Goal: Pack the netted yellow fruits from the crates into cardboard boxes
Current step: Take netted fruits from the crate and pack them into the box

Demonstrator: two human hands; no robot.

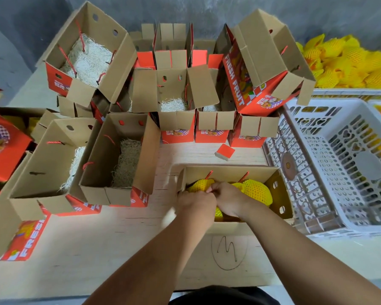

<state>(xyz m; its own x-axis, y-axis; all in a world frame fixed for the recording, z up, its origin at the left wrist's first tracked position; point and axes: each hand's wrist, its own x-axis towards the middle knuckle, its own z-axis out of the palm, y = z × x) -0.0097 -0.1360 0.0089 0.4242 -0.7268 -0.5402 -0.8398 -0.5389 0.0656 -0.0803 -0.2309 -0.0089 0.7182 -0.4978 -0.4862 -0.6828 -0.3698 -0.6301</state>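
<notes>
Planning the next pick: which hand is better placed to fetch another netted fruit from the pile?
Probably the right hand. The yellow fruit pile and white crate lie on its side of the box being packed; the left hand would have to cross over.

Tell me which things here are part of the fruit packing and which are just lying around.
Part of the job:
- left hand and right hand, in the near box
- netted fruits in it
- fruit pile
- white crate
- straw-lined open boxes

Lying about:
- small red block
- tipped box
</notes>
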